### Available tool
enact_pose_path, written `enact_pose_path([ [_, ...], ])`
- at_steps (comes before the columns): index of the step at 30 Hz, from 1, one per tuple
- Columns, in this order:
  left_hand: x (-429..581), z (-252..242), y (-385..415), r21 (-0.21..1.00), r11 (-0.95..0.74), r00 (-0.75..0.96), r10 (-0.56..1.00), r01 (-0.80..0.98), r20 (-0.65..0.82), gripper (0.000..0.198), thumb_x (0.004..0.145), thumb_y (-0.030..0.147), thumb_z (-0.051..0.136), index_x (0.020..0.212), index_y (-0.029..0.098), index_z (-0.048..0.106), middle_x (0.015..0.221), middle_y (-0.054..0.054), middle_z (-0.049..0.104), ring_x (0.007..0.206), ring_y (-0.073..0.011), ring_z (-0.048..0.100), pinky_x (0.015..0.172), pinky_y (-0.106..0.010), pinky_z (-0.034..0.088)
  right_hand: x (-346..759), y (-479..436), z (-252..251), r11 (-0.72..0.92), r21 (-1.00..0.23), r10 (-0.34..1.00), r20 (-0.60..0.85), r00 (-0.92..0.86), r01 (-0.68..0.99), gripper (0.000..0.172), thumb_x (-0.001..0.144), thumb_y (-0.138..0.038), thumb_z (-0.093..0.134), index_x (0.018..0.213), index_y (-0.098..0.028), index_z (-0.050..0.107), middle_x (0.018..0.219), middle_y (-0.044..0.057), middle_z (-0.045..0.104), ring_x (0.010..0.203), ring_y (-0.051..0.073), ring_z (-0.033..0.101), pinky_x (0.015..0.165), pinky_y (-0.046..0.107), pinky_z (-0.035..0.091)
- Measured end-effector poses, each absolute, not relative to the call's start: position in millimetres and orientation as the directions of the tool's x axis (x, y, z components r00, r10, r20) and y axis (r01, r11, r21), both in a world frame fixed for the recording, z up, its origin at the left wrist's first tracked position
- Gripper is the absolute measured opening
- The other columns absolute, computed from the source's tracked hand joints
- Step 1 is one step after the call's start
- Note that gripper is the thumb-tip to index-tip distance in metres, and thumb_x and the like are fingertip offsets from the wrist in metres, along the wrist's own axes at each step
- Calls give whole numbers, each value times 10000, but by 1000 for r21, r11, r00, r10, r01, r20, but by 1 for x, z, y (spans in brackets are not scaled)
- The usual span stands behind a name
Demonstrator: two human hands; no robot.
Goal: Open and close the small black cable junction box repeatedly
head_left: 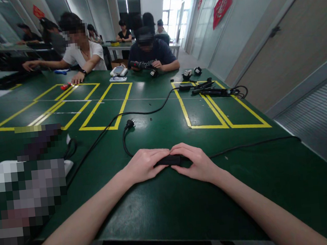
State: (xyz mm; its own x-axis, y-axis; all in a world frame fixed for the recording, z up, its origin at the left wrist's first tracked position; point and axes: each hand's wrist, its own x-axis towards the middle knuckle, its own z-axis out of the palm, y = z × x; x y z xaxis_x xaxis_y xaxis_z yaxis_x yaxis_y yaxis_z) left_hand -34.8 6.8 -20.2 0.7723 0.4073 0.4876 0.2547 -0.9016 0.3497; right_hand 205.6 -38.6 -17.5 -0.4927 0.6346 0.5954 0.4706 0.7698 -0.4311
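Note:
A small oblong black power adapter (168,160) lies low over the green tabletop, with a cord coming out on each side. My left hand (144,164) is closed around its left end, thumb below and fingers above. Around the other end, fingers and thumb of my right hand (194,162) curve over and under it, and my fingertips meet above its middle. From the left side a short cord loops up to a two-pin plug (129,124) on the table. A thin black cable (249,144) runs from the right side to the table's right edge.
Another black cable (139,112) crosses the table to an inline block (186,87). Black devices (212,92) lie beyond, near yellow tape outlines (185,112). Two co-workers (84,53) sit across the table, one handling a dark tool (139,65). Blurred items (42,180) are at left.

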Motion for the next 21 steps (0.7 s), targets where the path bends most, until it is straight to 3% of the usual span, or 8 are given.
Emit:
enact_pose_path([
  [3, -34, -19, 7, 299, -923, 769, 371, 242, 521, 337, 1045, 285, 563, 1355, 161, 603, 1267, -124, 747, 1155, -223, 740, 1010, -345, 613, 210, -39, -15, 721, -503, 692, 513, -507, 476, 290, 930, -249, 689, 1210, -210, 624, 1147, 112, 740, 1051, 243, 733, 913, 384, 616],
  [9, -30, -17, 6, 105, -979, 767, 201, 174, 609, 401, 1057, 237, 512, 1451, 171, 543, 1345, -132, 710, 1277, -227, 674, 1097, -399, 573, 218, -42, -7, 538, -707, 818, 305, -488, 460, 238, 897, -373, 752, 1021, -201, 644, 872, 26, 703, 718, 167, 659, 633, 266, 551],
  [14, -25, -15, 3, 71, -981, 730, 183, 182, 659, 392, 1043, 249, 556, 1422, 147, 548, 1317, -136, 725, 1244, -219, 694, 1082, -386, 584, 217, -46, -3, 344, -876, 896, 199, -396, 338, 267, 873, -424, 757, 916, -199, 620, 860, 13, 695, 610, 119, 588, 539, 228, 481],
  [18, -25, -10, 0, 80, -973, 665, 206, 214, 718, 473, 1008, 213, 581, 1475, 188, 506, 1409, -133, 669, 1315, -235, 646, 1108, -433, 566, 232, -40, 6, 176, -966, 962, 127, -241, 192, 374, 779, -496, 823, 850, -209, 594, 848, 24, 732, 531, 103, 543, 451, 212, 402],
  [21, -29, -7, 0, 102, -969, 677, 230, 224, 699, 455, 1007, 198, 566, 1460, 207, 535, 1413, -111, 670, 1348, -232, 620, 1137, -441, 540, 256, -30, 20, 88, -992, 996, 88, -5, 94, 423, 757, -530, 820, 810, -237, 520, 728, -1, 717, 390, 69, 361, 363, 209, 213],
])
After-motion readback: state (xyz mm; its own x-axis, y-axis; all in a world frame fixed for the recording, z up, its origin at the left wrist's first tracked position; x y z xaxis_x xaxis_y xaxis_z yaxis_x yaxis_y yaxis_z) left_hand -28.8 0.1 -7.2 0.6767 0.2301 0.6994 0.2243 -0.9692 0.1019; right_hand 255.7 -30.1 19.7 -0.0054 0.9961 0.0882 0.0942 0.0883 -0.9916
